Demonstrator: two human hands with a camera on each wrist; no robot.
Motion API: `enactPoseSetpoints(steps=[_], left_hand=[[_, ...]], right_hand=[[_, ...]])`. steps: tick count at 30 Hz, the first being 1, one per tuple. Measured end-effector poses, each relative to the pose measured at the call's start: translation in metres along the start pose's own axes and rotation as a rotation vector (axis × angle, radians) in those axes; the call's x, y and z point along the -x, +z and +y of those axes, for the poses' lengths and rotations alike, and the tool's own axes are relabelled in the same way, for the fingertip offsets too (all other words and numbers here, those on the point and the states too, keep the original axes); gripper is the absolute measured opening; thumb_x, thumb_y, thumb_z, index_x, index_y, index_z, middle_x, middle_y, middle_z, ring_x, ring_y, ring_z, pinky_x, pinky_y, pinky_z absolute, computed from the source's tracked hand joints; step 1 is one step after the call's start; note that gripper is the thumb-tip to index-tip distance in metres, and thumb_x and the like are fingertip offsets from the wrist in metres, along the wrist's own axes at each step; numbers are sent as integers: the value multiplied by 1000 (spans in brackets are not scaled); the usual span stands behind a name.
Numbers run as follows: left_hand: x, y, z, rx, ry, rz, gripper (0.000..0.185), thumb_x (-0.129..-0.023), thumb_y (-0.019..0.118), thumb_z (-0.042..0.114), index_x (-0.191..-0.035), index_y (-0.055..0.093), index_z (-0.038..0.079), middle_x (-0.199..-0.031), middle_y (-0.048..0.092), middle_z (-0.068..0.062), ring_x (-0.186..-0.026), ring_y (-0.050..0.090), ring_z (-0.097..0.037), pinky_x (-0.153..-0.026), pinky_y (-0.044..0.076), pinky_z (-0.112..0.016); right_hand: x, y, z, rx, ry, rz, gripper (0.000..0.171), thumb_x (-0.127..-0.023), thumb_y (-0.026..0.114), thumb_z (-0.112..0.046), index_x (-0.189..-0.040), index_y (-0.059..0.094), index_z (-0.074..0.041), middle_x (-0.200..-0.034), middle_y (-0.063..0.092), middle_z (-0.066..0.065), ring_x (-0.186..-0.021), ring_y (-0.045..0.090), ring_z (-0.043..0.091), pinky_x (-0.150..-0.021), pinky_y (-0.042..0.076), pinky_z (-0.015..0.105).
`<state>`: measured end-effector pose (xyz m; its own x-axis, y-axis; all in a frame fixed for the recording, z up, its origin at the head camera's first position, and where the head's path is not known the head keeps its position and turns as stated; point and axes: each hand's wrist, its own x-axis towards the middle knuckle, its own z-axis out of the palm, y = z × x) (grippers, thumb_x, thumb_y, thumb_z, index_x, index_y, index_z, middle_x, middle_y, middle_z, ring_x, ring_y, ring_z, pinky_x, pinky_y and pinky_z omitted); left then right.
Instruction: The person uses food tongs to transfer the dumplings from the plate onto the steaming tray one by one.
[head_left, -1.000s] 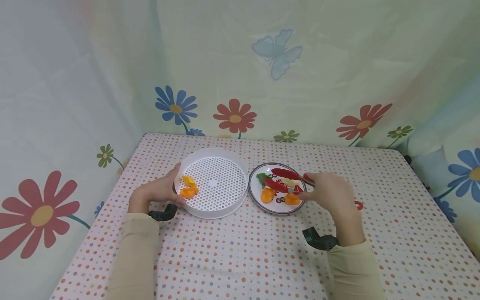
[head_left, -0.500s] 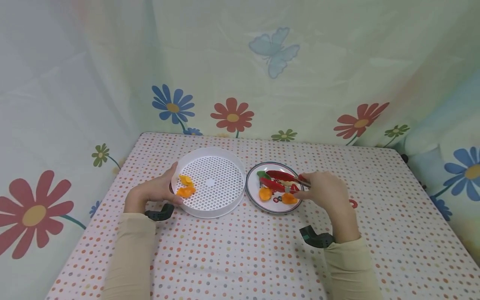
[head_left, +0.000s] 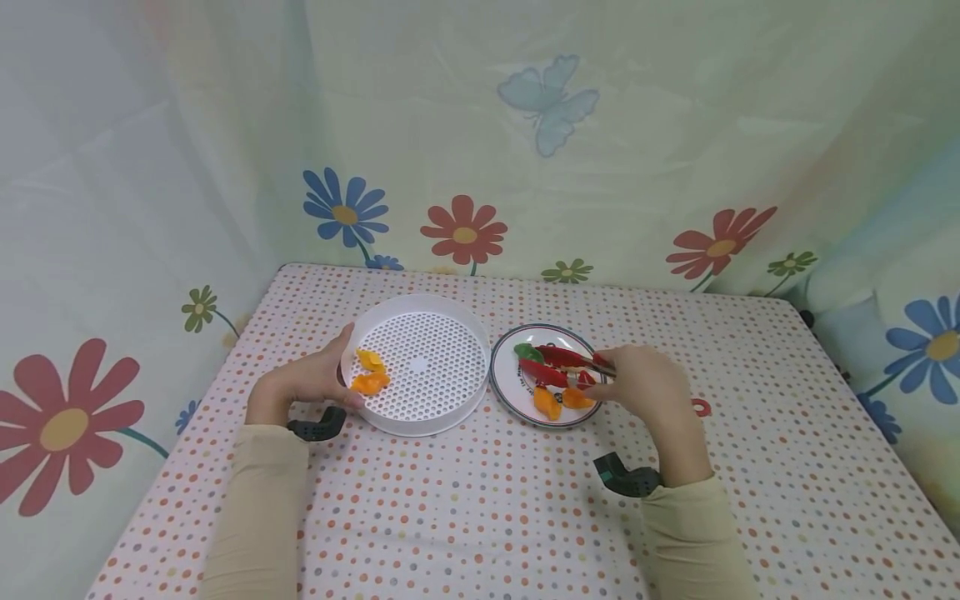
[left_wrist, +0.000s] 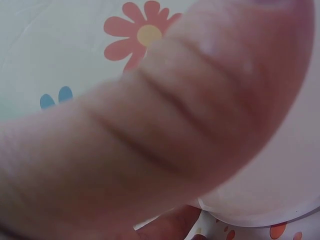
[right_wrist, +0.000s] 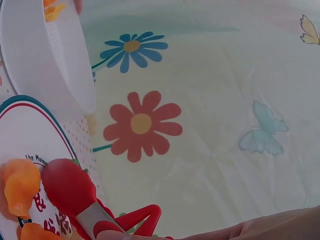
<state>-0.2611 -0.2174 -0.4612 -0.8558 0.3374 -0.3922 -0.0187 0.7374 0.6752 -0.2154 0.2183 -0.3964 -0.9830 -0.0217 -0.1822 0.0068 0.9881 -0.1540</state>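
A white perforated tray (head_left: 417, 362) is sitting against the left hand (head_left: 300, 385), and two orange pieces (head_left: 371, 372) are lying inside it, right by that hand's thumb. Just to the right of the tray, under the right hand's fingertips, a round patterned plate (head_left: 512, 385) is carrying two more orange pieces (head_left: 558, 400) and a green piece (head_left: 528, 352) at its far side. The left hand is curling round the tray's near-left wall, thumb over the rim, wrist resting on the dotted worktop (head_left: 480, 517). The right hand (head_left: 637, 385) is gripping red tongs (head_left: 557, 365), whose spoon ends are reaching out leftward over the plate, slightly parted, with the lower one lying just beside an orange piece.
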Motion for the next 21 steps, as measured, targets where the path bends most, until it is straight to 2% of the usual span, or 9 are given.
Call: enactPoseSetpoints(steps=[6, 17, 21], left_hand=[[1, -2, 3, 11, 9, -3, 139, -64, 86, 40, -149, -20, 10, -159, -6, -22, -145, 2, -43, -113, 8, -64], [1, -2, 2, 28, 11, -1, 141, -62, 88, 38, -150, -19, 10, -159, -6, -21, -145, 3, -43, -112, 8, -66], [1, -2, 2, 23, 13, 2, 141, -62, 87, 38, -149, -20, 9, -159, -7, -22, -145, 2, -44, -112, 8, -66]], right_hand=[[1, 0, 5, 2, -17, 4, 64, -71, 82, -36, -125, 63, -9, -111, 67, 20, -85, 59, 29, -57, 48, 33], [4, -2, 8, 15, -43, 23, 65, -71, 82, -33, -128, 61, -8, -105, 69, 20, -82, 59, 29, -63, 49, 39], [3, -2, 9, 20, -40, 17, 66, -72, 82, -33, -129, 59, -8, -109, 68, 21, -84, 60, 30, -64, 50, 41]])
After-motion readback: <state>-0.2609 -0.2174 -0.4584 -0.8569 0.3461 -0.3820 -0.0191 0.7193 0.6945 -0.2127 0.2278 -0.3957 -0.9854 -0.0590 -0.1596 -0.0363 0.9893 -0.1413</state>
